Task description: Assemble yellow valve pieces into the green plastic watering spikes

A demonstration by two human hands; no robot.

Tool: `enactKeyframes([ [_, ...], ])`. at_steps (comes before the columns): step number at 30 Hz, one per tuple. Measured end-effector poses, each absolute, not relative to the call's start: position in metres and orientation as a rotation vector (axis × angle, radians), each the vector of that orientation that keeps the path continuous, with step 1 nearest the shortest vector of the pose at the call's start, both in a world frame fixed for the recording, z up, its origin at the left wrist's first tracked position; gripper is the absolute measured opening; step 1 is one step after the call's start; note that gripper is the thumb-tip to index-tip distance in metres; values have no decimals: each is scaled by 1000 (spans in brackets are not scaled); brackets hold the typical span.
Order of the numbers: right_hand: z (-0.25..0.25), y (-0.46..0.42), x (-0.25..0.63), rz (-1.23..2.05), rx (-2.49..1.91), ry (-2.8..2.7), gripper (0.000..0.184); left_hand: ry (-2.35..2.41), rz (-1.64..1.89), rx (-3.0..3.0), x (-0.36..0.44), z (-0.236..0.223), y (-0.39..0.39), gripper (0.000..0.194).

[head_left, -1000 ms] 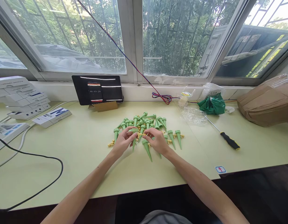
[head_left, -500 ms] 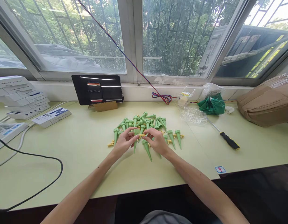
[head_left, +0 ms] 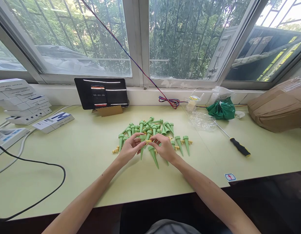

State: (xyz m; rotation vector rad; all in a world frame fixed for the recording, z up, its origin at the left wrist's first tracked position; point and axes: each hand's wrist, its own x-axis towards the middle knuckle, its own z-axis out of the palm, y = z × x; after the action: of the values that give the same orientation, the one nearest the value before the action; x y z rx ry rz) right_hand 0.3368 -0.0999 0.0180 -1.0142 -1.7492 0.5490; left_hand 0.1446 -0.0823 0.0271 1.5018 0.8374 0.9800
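Above the counter [head_left: 130, 185], the left hand [head_left: 129, 149] held a green spike [head_left: 142, 152] in its grip while the right hand [head_left: 164, 148] pinched a yellow valve [head_left: 148, 141].

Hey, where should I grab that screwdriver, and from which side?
Probably best to take the screwdriver by its black handle, coming from the near right. That thick end points toward the table's near edge, while the thin shaft runs away toward the clear plastic wrap.
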Motion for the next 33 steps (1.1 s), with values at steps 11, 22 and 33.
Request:
enactKeyframes([
  [11, 13, -98, 338, 515, -1024, -1792, 24, 812, 977, 1511, 144, 25, -81, 39],
  [22, 15, -101, 336, 573, -1015, -1802, 18, 816, 993, 1495, 145, 24, -80, 38],
  [33, 14, -101, 337, 561, -1017, -1885, 25, 820, 969, 1515, 143, 22, -79, 37],
])
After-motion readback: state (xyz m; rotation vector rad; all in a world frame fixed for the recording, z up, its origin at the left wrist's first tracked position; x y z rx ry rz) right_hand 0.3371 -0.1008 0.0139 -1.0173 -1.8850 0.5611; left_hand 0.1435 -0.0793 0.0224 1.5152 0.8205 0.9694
